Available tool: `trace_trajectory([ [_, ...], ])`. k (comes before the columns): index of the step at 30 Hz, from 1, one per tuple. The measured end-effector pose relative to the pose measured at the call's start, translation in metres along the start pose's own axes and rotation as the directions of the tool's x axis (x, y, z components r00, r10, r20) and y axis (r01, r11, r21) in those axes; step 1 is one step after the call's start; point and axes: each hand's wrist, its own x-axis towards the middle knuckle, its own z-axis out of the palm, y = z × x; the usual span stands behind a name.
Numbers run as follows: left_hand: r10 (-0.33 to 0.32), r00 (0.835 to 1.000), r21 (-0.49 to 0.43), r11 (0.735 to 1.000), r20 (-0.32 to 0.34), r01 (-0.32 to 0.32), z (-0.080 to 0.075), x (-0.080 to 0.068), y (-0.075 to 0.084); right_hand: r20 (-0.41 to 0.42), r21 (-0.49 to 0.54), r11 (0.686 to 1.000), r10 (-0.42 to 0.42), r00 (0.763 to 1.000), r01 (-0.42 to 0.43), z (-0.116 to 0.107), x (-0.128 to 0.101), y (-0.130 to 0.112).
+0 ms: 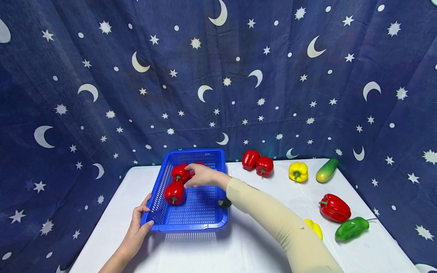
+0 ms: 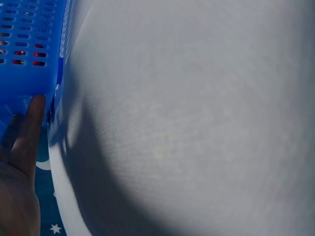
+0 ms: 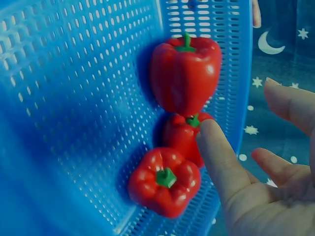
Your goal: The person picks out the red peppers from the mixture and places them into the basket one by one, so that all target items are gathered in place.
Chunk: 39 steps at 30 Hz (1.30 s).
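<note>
Here's the blue basket, on the left part of the table, its far end up by the back edge. And look at the left hand! It takes hold of the basket's near left corner, thumb on one side, fingers on the other: a narrow grip, filled by the plastic wall, probably to steady it while the other arm leans in.

Over the basket hangs the right hand, and that grip is wide: fingers apart, nothing in it. One fingertip shows right in front of a red pepper; whether it touches, I can't tell. Three red peppers lie inside: the front pepper, the middle pepper and the far pepper, the last mostly hidden by the hand. They crowd the left side, perhaps to leave room on the right.

Out on the table, two more red peppers sit side by side at the back edge. A yellow pepper stands along from them, a cucumber by the back right corner, a lone red pepper and a green pepper near the right edge, all spread out, seemingly within easy reach.
</note>
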Motion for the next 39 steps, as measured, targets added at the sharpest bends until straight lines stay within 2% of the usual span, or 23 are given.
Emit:
trace_trajectory([
  [8, 0.016, 1.000, -0.023, 1.000, 0.007, -0.016, 0.000, 0.000, -0.001, -0.008, 0.065, 0.997, -0.044, 0.999, 0.045, -0.022, -0.014, 0.000],
  [14, 0.011, 1.000, -0.025, 1.000, 0.012, -0.010, 0.000, -0.001, -0.003, -0.060, -0.032, 0.997, -0.073, 0.996, 0.072, -0.037, -0.027, 0.004],
  [22, 0.044, 0.999, -0.033, 0.999, 0.004, -0.043, 0.002, 0.000, -0.003, -0.110, -0.048, 0.994, -0.102, 0.989, 0.097, -0.058, -0.048, 0.016],
  [28, 0.050, 0.999, 0.005, 0.999, -0.003, -0.050, 0.002, 0.001, -0.004, -0.141, -0.012, 0.993, -0.120, 0.983, 0.120, -0.074, -0.063, 0.028],
  [35, 0.092, 0.996, -0.038, 0.995, -0.004, -0.092, 0.001, 0.001, -0.005, -0.178, 0.043, 0.992, -0.109, 0.978, 0.119, -0.091, -0.081, 0.045],
  [39, 0.099, 0.995, -0.025, 0.995, -0.002, -0.099, 0.000, 0.000, -0.003, -0.193, 0.065, 0.992, -0.097, 0.976, 0.112, -0.102, -0.091, 0.056],
])
